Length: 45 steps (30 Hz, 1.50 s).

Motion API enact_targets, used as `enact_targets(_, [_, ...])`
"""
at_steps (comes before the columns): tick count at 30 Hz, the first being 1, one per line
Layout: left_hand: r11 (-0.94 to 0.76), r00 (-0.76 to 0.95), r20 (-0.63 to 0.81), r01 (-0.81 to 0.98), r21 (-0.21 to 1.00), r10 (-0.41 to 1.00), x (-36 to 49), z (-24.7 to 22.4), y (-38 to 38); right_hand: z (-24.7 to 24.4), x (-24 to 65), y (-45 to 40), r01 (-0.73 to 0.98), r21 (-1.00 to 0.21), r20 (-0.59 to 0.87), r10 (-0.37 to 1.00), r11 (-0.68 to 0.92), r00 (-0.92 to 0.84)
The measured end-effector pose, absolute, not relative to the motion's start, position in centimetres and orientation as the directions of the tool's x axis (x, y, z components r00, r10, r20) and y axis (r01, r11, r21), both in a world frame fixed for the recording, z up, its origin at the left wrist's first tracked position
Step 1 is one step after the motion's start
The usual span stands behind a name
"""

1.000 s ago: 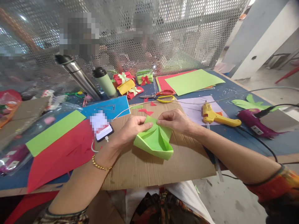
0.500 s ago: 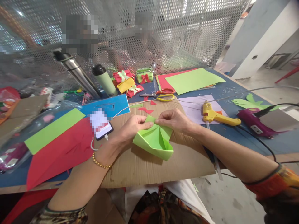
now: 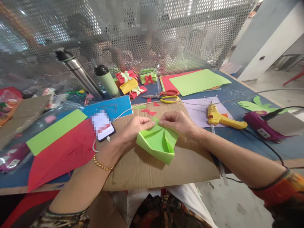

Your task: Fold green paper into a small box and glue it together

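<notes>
In the head view, the person's left hand (image 3: 137, 128) and right hand (image 3: 179, 124) meet over the middle of the desk's near edge, each pinching the far, narrow end of a folded green paper (image 3: 156, 144) between thumb and fingers, the fingertips almost together. The paper's open, pocket-like part faces the person, its creased walls standing up, above a cardboard sheet (image 3: 190, 164) that juts past the near edge of the desk (image 3: 231, 142); whether the paper touches the cardboard cannot be told. At the cardboard's far edge lie red paper scraps (image 3: 148, 112) and scissors (image 3: 161, 95) with red and yellow handles. Along the desk's far edge, before a perforated metal screen (image 3: 180, 41), stand a steel flask (image 3: 82, 76) and a pale green bottle (image 3: 108, 82), then small bow-trimmed paper boxes (image 3: 148, 79) and a stack of coloured sheets (image 3: 200, 82). Toward the desk's right edge, a yellow glue gun (image 3: 216, 117) lies partly on a lilac sheet (image 3: 196, 110), near a purple power strip (image 3: 258, 125). Toward the near left corner, a green strip (image 3: 57, 131) overlaps a red sheet (image 3: 61, 158), and a phone (image 3: 106, 134) with a white cable lies just beside the left forearm.
</notes>
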<state>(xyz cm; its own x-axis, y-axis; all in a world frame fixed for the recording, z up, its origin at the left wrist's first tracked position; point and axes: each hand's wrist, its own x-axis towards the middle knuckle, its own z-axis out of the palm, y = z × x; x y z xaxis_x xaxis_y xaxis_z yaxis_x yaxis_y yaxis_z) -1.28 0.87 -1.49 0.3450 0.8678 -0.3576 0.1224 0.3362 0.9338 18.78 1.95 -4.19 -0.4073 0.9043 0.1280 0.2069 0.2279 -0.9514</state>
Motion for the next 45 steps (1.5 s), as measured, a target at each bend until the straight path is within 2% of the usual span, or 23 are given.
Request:
enact_targets(7, [0.225, 0.333, -0.262, 0.147, 0.963, 0.906, -1.4, -1.3, 0.9, -4.3, 18.9, 1.9, 0.215, -0.951, 0.123, 0.912, 0.221, -0.392])
enact_targets(15, [0.140, 0.294, -0.184, 0.163, 0.977, 0.938, -1.2, -1.6, 0.6, -5.0, 18.9, 2.1, 0.124, -0.976, 0.127, 0.931, 0.179, -0.341])
enact_targets(21, [0.216, 0.281, -0.243, 0.124, 0.968, 0.928, -1.1, -1.9, 1.0, -5.4, 18.9, 2.0, 0.048, -0.983, 0.152, 0.933, 0.177, -0.325])
enact_targets(29, [0.277, 0.301, -0.294, 0.098, 0.956, 0.907, -1.3, -1.8, 0.9, -5.1, 18.9, 1.7, -0.046, -0.997, 0.076, 0.935, 0.064, -0.346])
enact_targets(45, [0.247, 0.284, -0.275, 0.132, 0.960, 0.918, -1.6, -1.5, 0.8, -5.2, 19.0, 1.7, -0.020, -0.987, 0.157, 0.921, 0.161, -0.357])
